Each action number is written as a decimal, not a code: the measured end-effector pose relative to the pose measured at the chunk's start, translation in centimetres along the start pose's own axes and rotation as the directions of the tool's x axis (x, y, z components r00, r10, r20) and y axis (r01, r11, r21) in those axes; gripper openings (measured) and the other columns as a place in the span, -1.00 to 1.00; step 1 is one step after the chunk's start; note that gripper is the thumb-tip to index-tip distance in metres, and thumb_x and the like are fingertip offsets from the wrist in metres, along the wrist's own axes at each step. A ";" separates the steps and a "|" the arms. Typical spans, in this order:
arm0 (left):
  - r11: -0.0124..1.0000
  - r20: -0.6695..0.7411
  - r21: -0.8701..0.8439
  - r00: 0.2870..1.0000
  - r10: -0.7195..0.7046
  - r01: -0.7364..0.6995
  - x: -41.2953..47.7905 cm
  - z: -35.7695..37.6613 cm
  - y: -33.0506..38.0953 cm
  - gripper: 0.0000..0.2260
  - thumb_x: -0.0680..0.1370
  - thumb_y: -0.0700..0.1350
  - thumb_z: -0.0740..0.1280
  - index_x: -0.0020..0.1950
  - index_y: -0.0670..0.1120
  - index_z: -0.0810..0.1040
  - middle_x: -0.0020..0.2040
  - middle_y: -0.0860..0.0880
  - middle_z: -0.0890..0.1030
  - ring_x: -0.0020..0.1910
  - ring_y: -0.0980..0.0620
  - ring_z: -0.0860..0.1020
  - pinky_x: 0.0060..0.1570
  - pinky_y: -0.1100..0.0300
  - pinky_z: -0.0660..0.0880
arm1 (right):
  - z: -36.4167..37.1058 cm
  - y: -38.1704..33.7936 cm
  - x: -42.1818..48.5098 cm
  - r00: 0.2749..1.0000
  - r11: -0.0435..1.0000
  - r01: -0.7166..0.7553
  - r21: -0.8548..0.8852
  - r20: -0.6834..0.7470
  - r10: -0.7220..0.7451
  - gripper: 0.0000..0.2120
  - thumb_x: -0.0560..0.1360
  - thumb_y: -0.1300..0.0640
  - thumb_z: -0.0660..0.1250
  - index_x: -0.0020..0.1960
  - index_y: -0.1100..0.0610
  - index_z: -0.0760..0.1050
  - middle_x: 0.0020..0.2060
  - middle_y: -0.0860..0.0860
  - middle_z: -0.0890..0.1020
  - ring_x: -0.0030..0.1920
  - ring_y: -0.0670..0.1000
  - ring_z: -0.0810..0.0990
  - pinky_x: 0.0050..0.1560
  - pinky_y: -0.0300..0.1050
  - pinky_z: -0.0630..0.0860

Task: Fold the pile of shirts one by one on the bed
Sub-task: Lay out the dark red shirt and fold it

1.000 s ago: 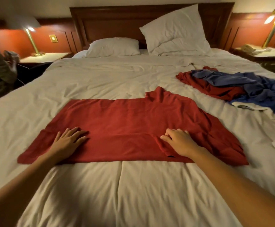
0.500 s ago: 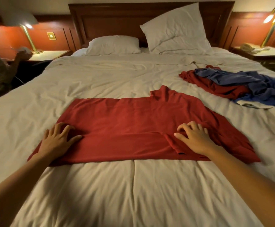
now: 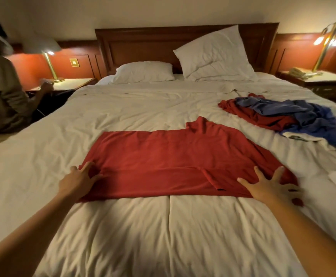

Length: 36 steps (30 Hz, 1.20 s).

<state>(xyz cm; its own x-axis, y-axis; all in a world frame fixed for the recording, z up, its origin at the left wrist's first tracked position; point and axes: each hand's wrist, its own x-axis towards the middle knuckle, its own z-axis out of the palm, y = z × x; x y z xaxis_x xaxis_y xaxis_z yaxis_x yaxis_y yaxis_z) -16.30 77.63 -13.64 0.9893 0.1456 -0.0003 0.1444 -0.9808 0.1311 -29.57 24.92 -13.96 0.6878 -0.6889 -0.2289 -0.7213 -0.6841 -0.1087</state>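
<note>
step: flatten red shirt (image 3: 173, 160) under both hands | left hand (image 3: 79, 180) flat on its end, holds nothing | right hand (image 3: 267, 188) spread flat too | next, I think: fold ends in | pile (image 3: 283, 114) past right hand

Shirt (image 3: 173, 156) on bed (image 3: 143, 108) (pile (image 3: 283, 114) behind, rightward)

Left hand (image 3: 78, 181), right hand (image 3: 267, 189) on shirt (image 3: 173, 156)
</note>
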 end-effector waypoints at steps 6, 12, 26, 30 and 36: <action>1.000 -0.014 -0.011 1.000 0.021 -0.021 -0.4 1.1 -0.9 -0.46 0.55 0.38 0.16 0.48 0.23 0.30 0.26 -0.16 0.41 0.11 -0.26 0.58 0.08 -0.07 0.52 | -0.1 1.3 -0.2 0.999 0.998 -0.030 -0.046 -0.046 0.028 -0.06 0.32 -0.65 -0.03 0.58 -0.27 -0.09 0.56 0.21 -0.08 0.45 0.41 0.18 0.41 0.35 0.15; 0.997 -0.076 -0.034 0.995 0.062 -0.065 -0.8 1.9 -0.2 -0.56 0.63 0.22 0.17 0.51 0.21 0.31 0.25 -0.22 0.44 0.10 -0.30 0.58 0.08 -0.09 0.52 | 0.0 1.1 0.4 0.961 0.973 0.205 0.107 -0.209 -0.179 -0.26 0.44 -0.35 0.35 0.54 -0.11 0.27 0.35 0.26 0.23 0.19 0.32 0.51 0.19 0.09 0.51; 0.909 0.165 0.402 0.985 0.051 -0.114 -1.4 -3.6 -3.9 -0.48 0.57 0.38 0.03 0.51 0.29 0.29 0.28 -0.02 0.43 0.18 -0.05 0.53 0.14 0.15 0.50 | -4.8 6.1 -0.9 0.965 0.904 0.249 -0.347 0.170 -0.201 -0.18 0.47 -0.50 0.07 0.60 -0.19 -0.04 0.48 0.25 0.17 0.43 0.21 0.35 0.42 0.07 0.35; 0.883 0.194 0.467 0.979 -0.057 -0.041 -3.4 -3.2 -3.6 -0.40 0.55 0.44 0.03 0.57 0.33 0.04 0.42 -0.06 0.27 0.33 -0.12 0.42 0.25 0.02 0.44 | -4.6 5.9 -3.1 0.986 0.873 0.143 -0.466 0.148 -0.082 -0.18 0.47 -0.53 -0.04 0.59 -0.23 -0.20 0.57 0.18 -0.03 0.49 0.31 0.22 0.41 0.20 0.28; 0.969 0.092 0.173 0.983 0.160 -0.174 -5.2 0.2 -0.3 -0.40 0.63 0.32 0.00 0.63 0.16 0.02 0.64 -0.08 -0.01 0.60 -0.22 -0.06 0.52 -0.22 -0.06 | -1.9 3.9 -4.4 0.913 0.882 0.402 -0.246 0.038 -0.405 -0.35 0.58 -0.39 -0.13 0.61 -0.18 -0.01 0.62 0.05 0.01 0.59 0.21 -0.03 0.54 0.18 -0.05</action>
<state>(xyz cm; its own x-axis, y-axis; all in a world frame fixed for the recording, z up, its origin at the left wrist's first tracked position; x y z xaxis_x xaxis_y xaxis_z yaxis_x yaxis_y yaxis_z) -21.47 77.16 -13.89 0.9972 -0.0258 -0.0700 -0.0290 -0.9986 -0.0441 -35.27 24.88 -11.54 0.9174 -0.3428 -0.2021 -0.3399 -0.9391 0.0499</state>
